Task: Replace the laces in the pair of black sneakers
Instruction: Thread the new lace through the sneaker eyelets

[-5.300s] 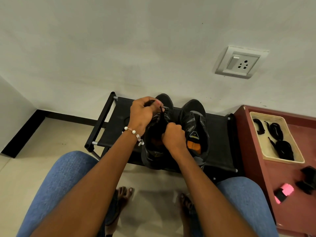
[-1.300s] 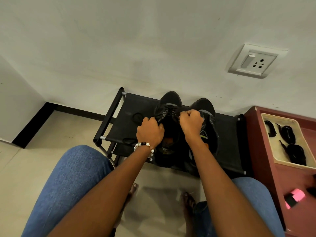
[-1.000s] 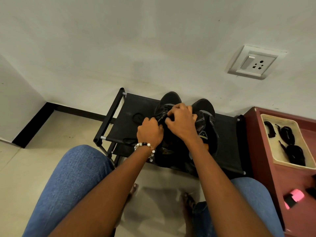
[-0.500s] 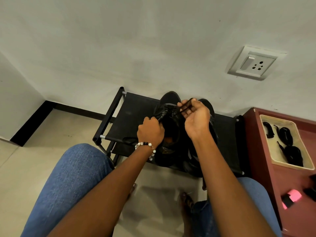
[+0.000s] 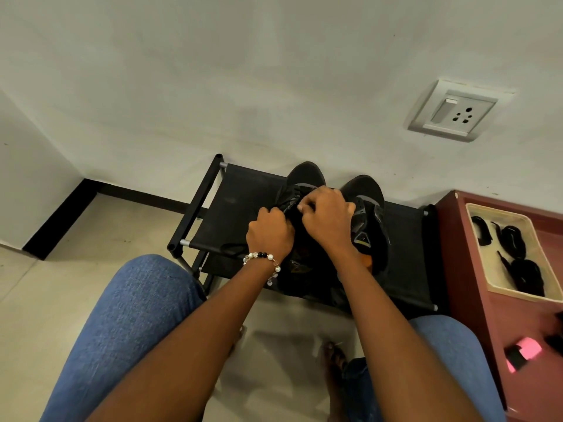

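Left hand (image 5: 269,231) fisted, gripping left sneaker (image 5: 300,190) at lace area. Right hand (image 5: 327,222) curled, fingertips pinching lace at same sneaker's eyelets; lace itself barely visible. Hands nearly touching. Right sneaker (image 5: 367,208) just beside, untouched. Both sneakers on black rack (image 5: 231,208).

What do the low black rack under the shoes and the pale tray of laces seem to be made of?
The rack looks like matte black fabric stretched over black tubes with silvery metal ends; the surface is dull and slightly sagging. The tray looks like cream plastic or enamelled metal, smooth with rounded rims; which one, I cannot tell.
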### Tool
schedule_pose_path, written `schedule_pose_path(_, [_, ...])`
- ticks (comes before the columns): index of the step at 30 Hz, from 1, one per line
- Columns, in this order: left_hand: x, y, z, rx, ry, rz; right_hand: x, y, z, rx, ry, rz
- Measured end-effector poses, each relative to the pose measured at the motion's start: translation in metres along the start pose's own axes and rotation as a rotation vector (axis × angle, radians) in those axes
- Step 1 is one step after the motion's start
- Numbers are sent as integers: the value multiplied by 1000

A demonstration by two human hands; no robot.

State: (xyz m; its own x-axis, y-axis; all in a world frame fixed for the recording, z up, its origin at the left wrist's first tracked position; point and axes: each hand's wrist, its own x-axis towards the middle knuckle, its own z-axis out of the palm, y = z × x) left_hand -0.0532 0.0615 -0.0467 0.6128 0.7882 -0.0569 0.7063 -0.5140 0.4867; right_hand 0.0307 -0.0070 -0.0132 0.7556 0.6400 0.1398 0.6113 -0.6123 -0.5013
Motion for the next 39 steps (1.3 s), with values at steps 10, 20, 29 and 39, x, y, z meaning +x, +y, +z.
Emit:
schedule_pose_path(10, [0, -1, 2, -1, 25, -2, 12, 9, -40, 1898, 144, 391])
schedule_pose_path(20, [2, -2, 3, 0, 8, 3, 7, 11, 2, -116, -126, -126])
schedule_pose_path(29, [1, -1, 3, -1, 19, -8, 5, 3, -9, 754, 49, 300])
schedule_pose_path(39, [2, -2, 4, -24, 25, 10, 11, 4, -15, 1423, 52, 416])
